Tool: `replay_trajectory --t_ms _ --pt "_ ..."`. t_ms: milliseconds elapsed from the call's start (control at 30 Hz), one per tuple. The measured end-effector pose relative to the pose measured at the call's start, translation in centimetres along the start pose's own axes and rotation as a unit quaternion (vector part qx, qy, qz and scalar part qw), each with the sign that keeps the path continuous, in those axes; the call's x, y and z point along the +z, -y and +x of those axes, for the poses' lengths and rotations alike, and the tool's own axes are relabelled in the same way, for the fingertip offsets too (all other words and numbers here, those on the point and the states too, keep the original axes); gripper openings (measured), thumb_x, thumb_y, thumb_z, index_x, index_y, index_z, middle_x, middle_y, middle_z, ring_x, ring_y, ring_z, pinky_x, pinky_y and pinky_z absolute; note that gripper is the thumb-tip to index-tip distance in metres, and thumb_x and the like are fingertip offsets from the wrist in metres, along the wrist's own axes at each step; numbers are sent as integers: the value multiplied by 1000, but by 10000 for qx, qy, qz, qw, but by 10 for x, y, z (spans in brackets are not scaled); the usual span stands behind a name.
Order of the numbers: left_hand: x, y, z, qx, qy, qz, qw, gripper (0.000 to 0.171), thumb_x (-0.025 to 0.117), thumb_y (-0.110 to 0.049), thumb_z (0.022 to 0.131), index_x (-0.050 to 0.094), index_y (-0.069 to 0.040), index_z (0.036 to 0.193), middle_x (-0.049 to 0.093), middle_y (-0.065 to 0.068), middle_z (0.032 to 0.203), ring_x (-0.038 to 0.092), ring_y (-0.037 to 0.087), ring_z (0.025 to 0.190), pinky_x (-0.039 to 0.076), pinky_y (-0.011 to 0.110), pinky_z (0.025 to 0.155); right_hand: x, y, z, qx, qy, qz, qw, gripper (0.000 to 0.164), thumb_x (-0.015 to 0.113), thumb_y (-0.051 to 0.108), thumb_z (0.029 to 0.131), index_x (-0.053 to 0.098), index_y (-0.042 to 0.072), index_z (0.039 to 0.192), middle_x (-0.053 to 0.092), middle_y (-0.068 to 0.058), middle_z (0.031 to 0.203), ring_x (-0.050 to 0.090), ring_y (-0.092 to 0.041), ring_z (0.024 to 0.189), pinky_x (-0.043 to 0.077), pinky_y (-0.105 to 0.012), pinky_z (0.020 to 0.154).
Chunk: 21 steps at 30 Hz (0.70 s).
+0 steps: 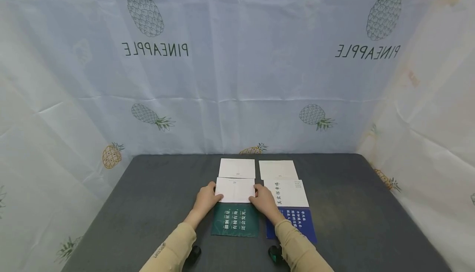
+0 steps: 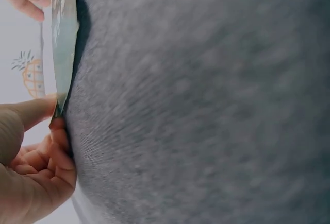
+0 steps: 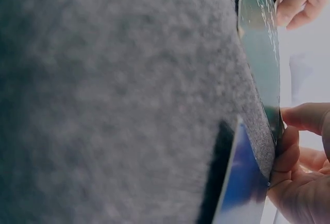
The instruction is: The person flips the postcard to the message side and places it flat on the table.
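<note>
Holding, with the left hand (image 1: 205, 199) and the right hand (image 1: 265, 199), the white card (image 1: 235, 190) in a narrow pinch at its left and right edges, close to the near corners, with both thumbs on top. Located so between the two hands, in the middle of the left column, just beyond the green card (image 1: 235, 219) and just before the far white card (image 1: 236, 168). Cannot tell from the wrist views if also catching the green card's edge. In the right column, placed beside this one: the cream card (image 1: 278, 170), the lettered white card (image 1: 288, 193) and, partly covered by the right sleeve (image 1: 298, 245), the blue card (image 1: 302, 222). All on the dark table (image 1: 356, 222).
</note>
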State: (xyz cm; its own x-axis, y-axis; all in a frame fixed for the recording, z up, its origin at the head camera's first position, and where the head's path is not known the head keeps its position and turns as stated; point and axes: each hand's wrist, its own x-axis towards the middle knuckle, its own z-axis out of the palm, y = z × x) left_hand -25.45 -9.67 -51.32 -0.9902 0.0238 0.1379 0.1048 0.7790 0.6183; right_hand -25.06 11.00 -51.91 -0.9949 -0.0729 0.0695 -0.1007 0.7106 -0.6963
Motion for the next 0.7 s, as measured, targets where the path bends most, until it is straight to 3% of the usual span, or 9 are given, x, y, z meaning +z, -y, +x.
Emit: replay_trajectory --t_ms 133,300,467,633,700 --pt "-2 -3 2 113 78 345 9993 36 75 -16 76 61 6 101 69 20 86 65 25 69 50 35 59 -1 2 -2 40 41 -19 10000 48 65 7 78 53 -13 120 52 -5 67 44 -11 57 35 -22 49" --pt "-4 -5 4 164 130 701 9973 37 76 -19 75 62 6 99 69 22 87 65 27 68 50 37 61 -2 4 -2 69 43 -138 9999 47 64 7 78 54 -13 119 55 -8 68 46 -12 56 37 -23 50" --pt "-3 -3 3 175 143 624 9978 40 75 -20 77 60 6 104 69 23 91 67 29 72 52 39 63 -3 5 -1 175 62 -250 9995 48 63 8 78 53 -13 120 65 -20 87 52 -14 62 43 -27 57" --pt "-3 -2 0 129 164 526 9984 47 74 -20 78 57 6 114 68 24 100 68 32 81 53 42 70 -1 6 -1 168 59 -174 9997 49 62 6 78 52 -14 121 60 -14 71 50 -15 56 41 -26 53" --pt "-3 -2 -1 127 235 552 9981 47 72 -20 79 57 6 116 67 25 102 68 33 83 53 43 71 0 6 -1 175 13 -181 9997 47 61 6 79 52 -14 121 64 -18 79 54 -16 61 45 -29 56"
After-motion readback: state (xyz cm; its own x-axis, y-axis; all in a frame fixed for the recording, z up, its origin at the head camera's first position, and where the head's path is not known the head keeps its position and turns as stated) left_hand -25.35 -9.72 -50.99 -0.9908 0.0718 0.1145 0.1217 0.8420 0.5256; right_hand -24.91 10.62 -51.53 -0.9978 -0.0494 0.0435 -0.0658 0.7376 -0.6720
